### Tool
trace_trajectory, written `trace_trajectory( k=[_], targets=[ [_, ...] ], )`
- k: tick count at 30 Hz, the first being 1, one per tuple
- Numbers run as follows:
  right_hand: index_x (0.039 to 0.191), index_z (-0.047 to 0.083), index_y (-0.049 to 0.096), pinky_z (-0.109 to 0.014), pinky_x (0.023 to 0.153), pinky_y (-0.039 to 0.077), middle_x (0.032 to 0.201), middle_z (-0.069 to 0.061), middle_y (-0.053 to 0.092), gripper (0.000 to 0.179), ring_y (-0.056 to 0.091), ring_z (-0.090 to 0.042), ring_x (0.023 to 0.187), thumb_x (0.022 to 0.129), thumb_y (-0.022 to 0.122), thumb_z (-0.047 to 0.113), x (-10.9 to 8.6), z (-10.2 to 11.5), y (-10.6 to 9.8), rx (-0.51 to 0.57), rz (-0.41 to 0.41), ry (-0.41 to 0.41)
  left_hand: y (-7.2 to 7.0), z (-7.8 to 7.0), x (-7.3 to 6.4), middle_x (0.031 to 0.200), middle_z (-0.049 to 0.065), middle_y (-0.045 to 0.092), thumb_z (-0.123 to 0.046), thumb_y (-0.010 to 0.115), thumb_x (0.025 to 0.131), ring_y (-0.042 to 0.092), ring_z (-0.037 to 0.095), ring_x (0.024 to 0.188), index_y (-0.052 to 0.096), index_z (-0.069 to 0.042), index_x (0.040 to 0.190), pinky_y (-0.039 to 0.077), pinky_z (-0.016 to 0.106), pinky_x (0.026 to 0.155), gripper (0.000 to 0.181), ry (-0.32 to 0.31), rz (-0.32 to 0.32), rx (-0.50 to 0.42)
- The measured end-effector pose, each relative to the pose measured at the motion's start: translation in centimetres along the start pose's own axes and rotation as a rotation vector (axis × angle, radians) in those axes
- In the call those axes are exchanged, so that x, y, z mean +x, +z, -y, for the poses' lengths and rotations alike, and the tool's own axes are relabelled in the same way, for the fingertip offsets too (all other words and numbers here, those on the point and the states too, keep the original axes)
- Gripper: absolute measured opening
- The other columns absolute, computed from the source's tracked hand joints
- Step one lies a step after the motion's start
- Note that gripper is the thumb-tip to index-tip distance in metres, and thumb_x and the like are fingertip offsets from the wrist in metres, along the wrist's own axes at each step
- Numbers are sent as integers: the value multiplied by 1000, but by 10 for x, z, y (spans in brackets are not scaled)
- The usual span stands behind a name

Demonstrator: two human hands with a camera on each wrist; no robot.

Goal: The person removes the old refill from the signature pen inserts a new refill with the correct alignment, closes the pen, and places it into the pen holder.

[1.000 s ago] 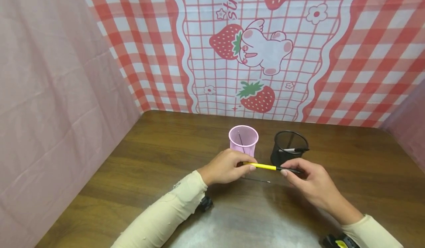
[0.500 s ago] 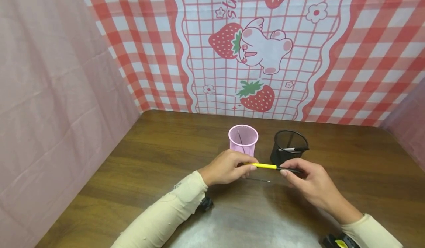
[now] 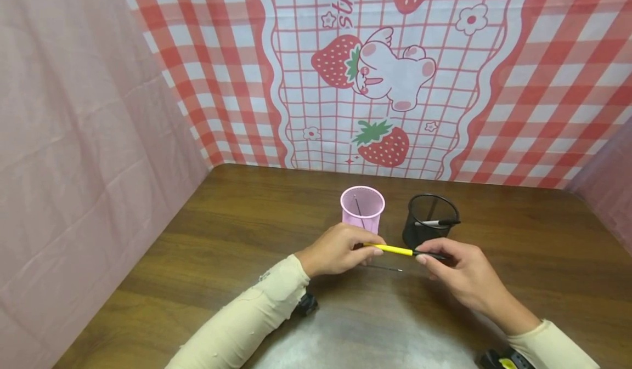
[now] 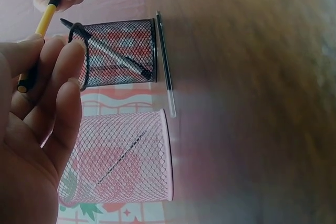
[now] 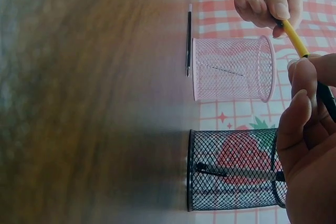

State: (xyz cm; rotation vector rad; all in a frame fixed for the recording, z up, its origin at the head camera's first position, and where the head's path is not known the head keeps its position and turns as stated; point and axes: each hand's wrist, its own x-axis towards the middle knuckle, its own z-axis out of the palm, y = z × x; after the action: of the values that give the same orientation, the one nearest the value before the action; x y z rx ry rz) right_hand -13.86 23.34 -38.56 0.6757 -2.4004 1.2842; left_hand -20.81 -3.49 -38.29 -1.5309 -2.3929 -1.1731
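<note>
Between my two hands a yellow pen (image 3: 398,250) with black ends lies nearly level above the table. My left hand (image 3: 340,250) pinches its left end between thumb and fingers. The black right part is pinched by my right hand (image 3: 464,267); in the right wrist view, that black part (image 5: 326,99) runs past the fingers of my right hand. Below the pen, a thin dark pen refill (image 3: 387,268) with a clear end (image 4: 171,103) lies on the table, partly hidden by my left hand in the head view.
Just behind my left hand stands a pink mesh pen cup (image 3: 362,217) with one thin dark stick (image 3: 359,207) in it. To its right, a black mesh pen cup (image 3: 413,234) holds a grey-and-black pen (image 3: 429,223). A checked strawberry cloth (image 3: 237,84) hangs behind the wooden table (image 3: 222,226).
The yellow pen's right part dips very slightly. Both hands keep their grip on it, and the cups and the refill stay where they were.
</note>
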Motion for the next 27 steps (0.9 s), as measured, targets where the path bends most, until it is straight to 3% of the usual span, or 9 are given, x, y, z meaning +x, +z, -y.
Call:
trace_trajectory(
  k=[3, 6, 12, 16, 21, 27],
  targets=[
    [101, 13, 73, -21, 49, 47, 70, 0, 64, 26, 59, -9, 56, 83, 77, -6, 0, -1, 0, -5, -4, -12, 1, -1, 1, 77, -5, 66, -13, 68, 97, 59, -8, 65, 74, -3, 107, 50, 14, 63, 15, -9, 1, -42],
    [101, 13, 73, -20, 48, 46, 70, 1, 64, 29, 59, -9, 55, 81, 78, -7, 0, -2, 0, -3, -11, -23, 3, -3, 1, 80, 2, 68, -10, 67, 97, 67, 2, 67, 73, 1, 106, 52, 16, 65, 15, -37, 3, -117],
    [99, 13, 74, -19, 49, 46, 78, 2, 68, 35, 58, -6, 57, 76, 80, -13, 0, -6, 1, -4, -33, -86, 5, -5, 2, 87, 16, 72, -7, 64, 98, 73, 25, 69, 72, 6, 106, 56, 23, 64, 17, -169, 0, -290],
    [98, 14, 74, -18, 51, 45, 84, 2, 70, 36, 56, -5, 60, 74, 81, -12, 1, -4, 0, -28, -64, -92, 3, -6, 2, 83, 11, 74, -10, 62, 100, 71, 28, 67, 72, 5, 104, 56, 27, 61, 18, -229, 17, -323],
    [98, 14, 72, -16, 58, 49, 88, 2, 70, 32, 60, -5, 67, 77, 81, -8, 1, 0, -2, -44, -76, -30, -1, -6, 1, 75, 1, 71, -13, 63, 100, 72, 30, 69, 72, 4, 103, 58, 35, 62, 20, -264, 20, -340],
    [95, 14, 69, -16, 62, 50, 86, 3, 69, 27, 62, -5, 71, 80, 80, -6, 2, 2, -2, -67, -75, -1, -3, -4, 0, 76, 5, 71, -12, 65, 98, 72, 31, 71, 72, 4, 104, 58, 34, 62, 18, -263, 27, -325]
  ],
)
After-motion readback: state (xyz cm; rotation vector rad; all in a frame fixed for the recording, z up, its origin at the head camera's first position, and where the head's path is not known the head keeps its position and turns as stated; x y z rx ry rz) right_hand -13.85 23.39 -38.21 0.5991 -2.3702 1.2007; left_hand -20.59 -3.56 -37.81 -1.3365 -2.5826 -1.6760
